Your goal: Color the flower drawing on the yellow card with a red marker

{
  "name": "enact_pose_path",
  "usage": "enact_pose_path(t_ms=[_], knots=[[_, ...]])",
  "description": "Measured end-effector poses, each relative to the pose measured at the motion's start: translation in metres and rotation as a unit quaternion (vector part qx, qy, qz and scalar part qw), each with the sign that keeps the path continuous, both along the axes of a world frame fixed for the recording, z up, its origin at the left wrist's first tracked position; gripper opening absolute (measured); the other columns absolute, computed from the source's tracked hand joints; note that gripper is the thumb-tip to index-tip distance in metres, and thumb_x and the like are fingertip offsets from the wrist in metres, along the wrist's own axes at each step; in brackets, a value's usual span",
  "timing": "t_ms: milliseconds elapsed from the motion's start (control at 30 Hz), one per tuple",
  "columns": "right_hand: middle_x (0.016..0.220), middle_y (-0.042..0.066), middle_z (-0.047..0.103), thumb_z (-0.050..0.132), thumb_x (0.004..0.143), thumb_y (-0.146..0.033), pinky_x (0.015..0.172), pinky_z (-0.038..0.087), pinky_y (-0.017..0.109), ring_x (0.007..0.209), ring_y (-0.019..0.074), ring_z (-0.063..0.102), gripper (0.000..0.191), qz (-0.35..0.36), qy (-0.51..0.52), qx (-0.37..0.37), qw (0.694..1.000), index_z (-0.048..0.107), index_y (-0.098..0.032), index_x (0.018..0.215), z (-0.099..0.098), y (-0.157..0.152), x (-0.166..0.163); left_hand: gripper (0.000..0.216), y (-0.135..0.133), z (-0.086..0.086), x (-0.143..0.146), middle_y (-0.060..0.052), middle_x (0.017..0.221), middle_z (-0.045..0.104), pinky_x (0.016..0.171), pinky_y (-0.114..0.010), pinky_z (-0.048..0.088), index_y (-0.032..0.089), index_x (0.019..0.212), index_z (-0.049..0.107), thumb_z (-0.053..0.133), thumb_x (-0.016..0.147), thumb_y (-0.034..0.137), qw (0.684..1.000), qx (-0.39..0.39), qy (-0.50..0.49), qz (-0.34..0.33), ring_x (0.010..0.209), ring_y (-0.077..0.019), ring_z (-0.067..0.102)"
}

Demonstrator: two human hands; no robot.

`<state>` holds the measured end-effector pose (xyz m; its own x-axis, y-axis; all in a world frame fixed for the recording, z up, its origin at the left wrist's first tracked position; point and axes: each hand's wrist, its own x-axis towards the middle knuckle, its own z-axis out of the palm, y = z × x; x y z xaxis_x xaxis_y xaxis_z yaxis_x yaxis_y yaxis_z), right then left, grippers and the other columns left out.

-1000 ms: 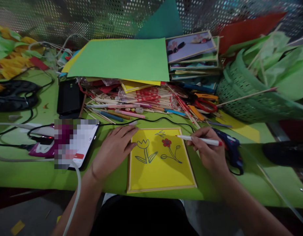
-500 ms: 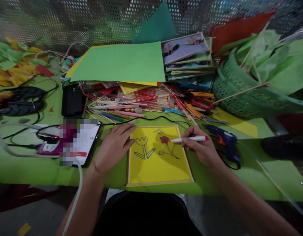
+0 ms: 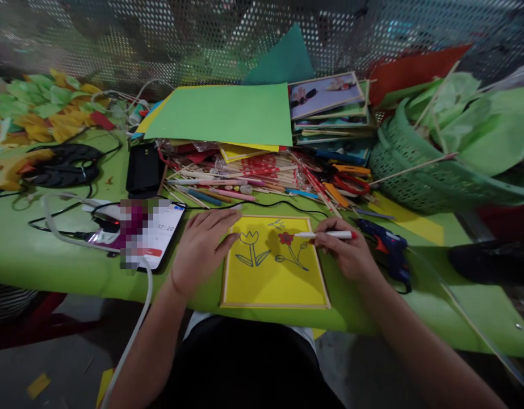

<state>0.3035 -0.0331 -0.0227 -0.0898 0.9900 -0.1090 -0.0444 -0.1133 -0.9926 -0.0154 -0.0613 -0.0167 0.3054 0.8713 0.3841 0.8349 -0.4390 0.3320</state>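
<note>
In my right hand point(image 3: 344, 250) is a white marker point(image 3: 330, 234) with a red end, held in a pinch. Its tip is at the red flower point(image 3: 286, 238) drawn on a yellow picture panel point(image 3: 274, 287) with thin wooden edging. Beside that flower are an outlined tulip point(image 3: 250, 244) and a small drawing near the top edge. My left hand point(image 3: 206, 244) lies flat with its fingers stretched along the panel's upper left corner, the thumb over its left edge.
Left of my left hand lies a phone point(image 3: 170, 233) with cables. A blue glue gun point(image 3: 385, 247) rests right of my right hand. Behind are sticks and pens point(image 3: 244, 182), green sheets point(image 3: 223, 113), stacked framed pictures point(image 3: 325, 99) and a green basket point(image 3: 410, 165).
The view has shifted a little. The marker has tilted flatter, and its tip is slightly higher at the red flower. My left hand stays at the panel's corner.
</note>
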Motion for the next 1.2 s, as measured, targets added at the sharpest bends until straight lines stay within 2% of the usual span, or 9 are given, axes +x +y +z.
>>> enact_pose_path(t_ms=[100, 167, 267, 333, 500, 800, 1033, 1200], knots=[[0.067, 0.001, 0.069, 0.085, 0.074, -0.039, 0.051, 0.039, 0.022, 0.059, 0.012, 0.058, 0.019, -0.001, 0.023, -0.024, 0.999, 0.075, -0.023, 0.079, 0.001, 0.0, 0.001, 0.031, -0.033, -0.005, 0.005, -0.005, 0.129, 0.074, 0.105, -0.042, 0.047, 0.027, 0.131, 0.066, 0.059, 0.1, 0.027, 0.999, 0.026, -0.036, -0.029, 0.118, -0.0231, 0.067], [0.069, 0.003, 0.07, 0.083, 0.075, -0.039, 0.051, 0.04, 0.021, 0.061, 0.0124, 0.059, 0.018, -0.004, 0.035, -0.033, 0.999, 0.076, -0.023, 0.079, 0.0, 0.0, 0.002, 0.033, -0.058, -0.011, 0.008, -0.004, 0.129, 0.074, 0.107, -0.04, 0.045, 0.026, 0.133, 0.063, 0.058, 0.1, 0.022, 0.997, 0.01, -0.053, -0.058, 0.12, -0.0203, 0.067], [0.068, 0.003, 0.07, 0.081, 0.076, -0.038, 0.05, 0.039, 0.022, 0.06, 0.0127, 0.059, 0.016, -0.006, 0.036, -0.032, 0.999, 0.077, -0.023, 0.08, -0.003, 0.0, 0.002, 0.036, -0.088, -0.019, 0.01, -0.005, 0.131, 0.073, 0.114, -0.043, 0.04, 0.023, 0.135, 0.061, 0.062, 0.099, 0.023, 0.996, -0.02, -0.055, -0.063, 0.126, -0.0206, 0.065], [0.068, 0.003, 0.07, 0.081, 0.076, -0.037, 0.05, 0.039, 0.022, 0.059, 0.0132, 0.059, 0.016, -0.003, 0.032, -0.029, 0.999, 0.077, -0.022, 0.079, -0.005, 0.0, 0.002, 0.038, -0.098, -0.024, 0.01, -0.006, 0.134, 0.071, 0.115, -0.046, 0.039, 0.022, 0.135, 0.06, 0.063, 0.097, 0.023, 0.997, -0.033, -0.042, -0.064, 0.129, -0.0223, 0.063], [0.071, 0.004, 0.071, 0.078, 0.078, -0.04, 0.052, 0.041, 0.023, 0.065, 0.0149, 0.062, 0.018, 0.001, 0.035, -0.025, 0.999, 0.079, -0.023, 0.085, -0.004, -0.002, 0.002, 0.036, -0.097, -0.027, 0.012, -0.007, 0.135, 0.07, 0.116, -0.051, 0.037, 0.024, 0.133, 0.063, 0.062, 0.098, 0.022, 0.998, -0.043, -0.024, -0.043, 0.13, -0.0246, 0.062], [0.077, 0.004, 0.072, 0.08, 0.077, -0.039, 0.054, 0.044, 0.022, 0.07, 0.0152, 0.065, 0.018, 0.002, 0.038, -0.027, 0.999, 0.08, -0.024, 0.087, -0.005, -0.003, 0.002, 0.033, -0.09, -0.024, 0.017, -0.007, 0.134, 0.071, 0.118, -0.052, 0.037, 0.024, 0.13, 0.066, 0.059, 0.098, 0.018, 0.999, -0.037, -0.027, -0.028, 0.133, -0.0256, 0.06], [0.068, 0.002, 0.071, 0.084, 0.073, -0.032, 0.051, 0.042, 0.02, 0.06, 0.0117, 0.061, 0.017, 0.024, -0.017, -0.033, 0.999, 0.075, -0.021, 0.082, 0.0, 0.006, -0.001, 0.036, -0.086, -0.023, 0.007, -0.007, 0.139, 0.068, 0.114, -0.053, 0.039, 0.025, 0.133, 0.063, 0.062, 0.097, 0.022, 0.998, -0.033, -0.02, -0.045, 0.133, -0.0265, 0.06], [0.061, -0.001, 0.068, 0.082, 0.075, -0.033, 0.047, 0.039, 0.022, 0.051, 0.0121, 0.055, 0.021, 0.045, -0.062, 0.002, 0.997, 0.065, -0.022, 0.078, -0.006, 0.011, -0.004, 0.032, -0.084, -0.028, 0.006, -0.005, 0.135, 0.071, 0.115, -0.051, 0.04, 0.026, 0.128, 0.067, 0.063, 0.096, 0.023, 0.999, -0.028, -0.01, -0.04, 0.13, -0.0261, 0.062]])
